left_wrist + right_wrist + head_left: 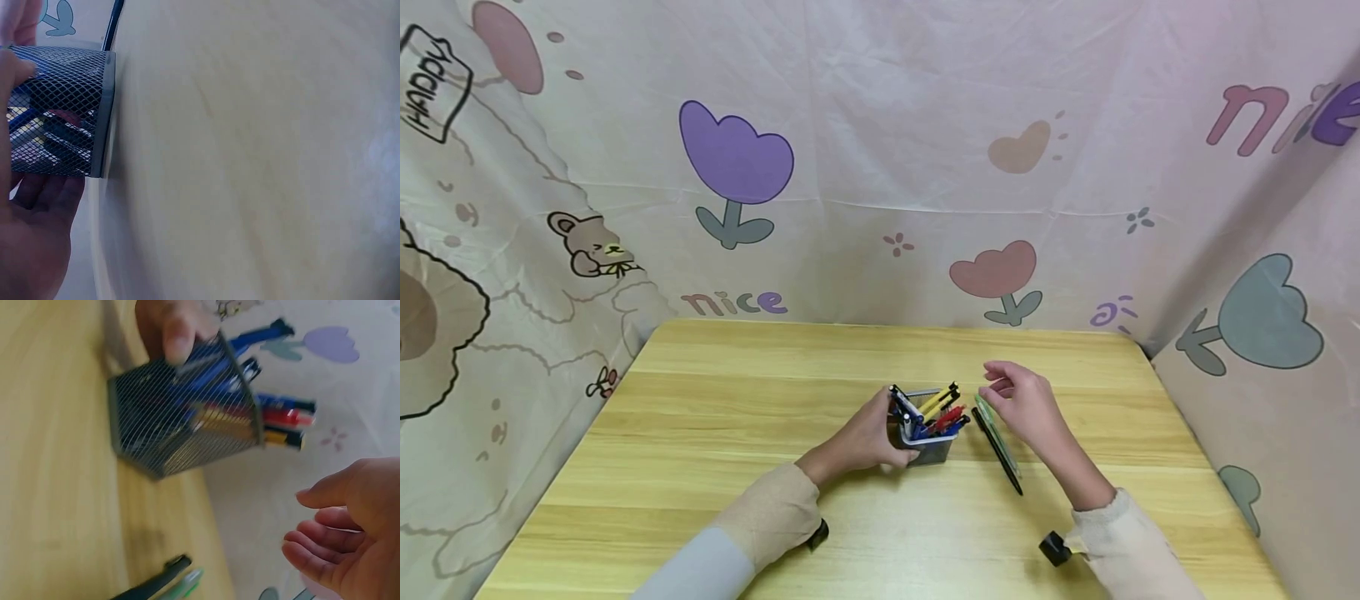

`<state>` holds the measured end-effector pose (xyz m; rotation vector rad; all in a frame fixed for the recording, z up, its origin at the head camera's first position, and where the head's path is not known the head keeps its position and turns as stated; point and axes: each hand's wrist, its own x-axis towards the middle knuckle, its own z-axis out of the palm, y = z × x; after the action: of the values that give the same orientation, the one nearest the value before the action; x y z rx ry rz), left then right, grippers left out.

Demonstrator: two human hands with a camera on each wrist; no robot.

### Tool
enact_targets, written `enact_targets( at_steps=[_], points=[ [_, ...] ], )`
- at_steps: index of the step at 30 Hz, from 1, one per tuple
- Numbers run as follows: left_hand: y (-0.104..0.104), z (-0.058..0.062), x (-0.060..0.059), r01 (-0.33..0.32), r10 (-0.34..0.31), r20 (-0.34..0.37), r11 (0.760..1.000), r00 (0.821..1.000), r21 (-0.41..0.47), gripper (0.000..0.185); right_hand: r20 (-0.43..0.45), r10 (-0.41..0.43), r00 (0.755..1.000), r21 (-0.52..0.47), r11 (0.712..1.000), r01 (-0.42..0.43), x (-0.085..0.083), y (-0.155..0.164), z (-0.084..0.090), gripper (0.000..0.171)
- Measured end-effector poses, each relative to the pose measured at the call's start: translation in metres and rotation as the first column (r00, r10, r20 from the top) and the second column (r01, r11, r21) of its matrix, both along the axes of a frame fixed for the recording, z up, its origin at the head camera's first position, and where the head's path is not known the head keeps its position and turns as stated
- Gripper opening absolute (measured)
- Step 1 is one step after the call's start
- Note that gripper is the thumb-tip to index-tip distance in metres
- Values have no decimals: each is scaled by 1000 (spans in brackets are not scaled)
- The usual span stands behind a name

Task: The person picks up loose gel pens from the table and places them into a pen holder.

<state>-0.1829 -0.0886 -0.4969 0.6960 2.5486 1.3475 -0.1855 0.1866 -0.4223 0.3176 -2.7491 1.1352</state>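
Note:
My left hand (871, 435) grips a dark wire-mesh pen holder (931, 452) from its left side, with the thumb on the near face. Blue, yellow, red and white pens (284, 415) stick out of its top. Whether its base touches the table is hard to tell. To the right of the holder, my right hand (1024, 407) hovers with loosely bent fingers and nothing in them. Below it a black pen (1000, 457) and a green pen (987, 414) lie side by side on the table. In the right wrist view the right hand (353, 528) is apart from the holder.
The wooden table (700, 417) has light yellow grain. A printed cloth (865, 167) with flowers and words hangs behind it and along both sides. Each wrist carries a small black device (1056, 548) near the sleeve.

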Motion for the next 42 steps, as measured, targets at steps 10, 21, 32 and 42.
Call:
enact_targets(
  at_steps=[10, 21, 32, 42],
  points=[
    [0, -1, 1, 7, -7, 9, 1000, 1000, 10, 73, 145, -41, 989, 165, 986, 17, -20, 12, -38, 38],
    [-1, -2, 2, 6, -6, 14, 1000, 1000, 7, 72, 219, -47, 975, 258, 966, -11, -28, 13, -52, 39],
    [0, -2, 0, 16, -16, 11, 1000, 1000, 15, 72, 282, -80, 956, 334, 942, -20, -30, 11, -52, 37],
    [0, -2, 0, 11, -11, 6, 1000, 1000, 18, 73, 273, -71, 959, 287, 958, -11, -29, 13, -48, 33]
  ],
)
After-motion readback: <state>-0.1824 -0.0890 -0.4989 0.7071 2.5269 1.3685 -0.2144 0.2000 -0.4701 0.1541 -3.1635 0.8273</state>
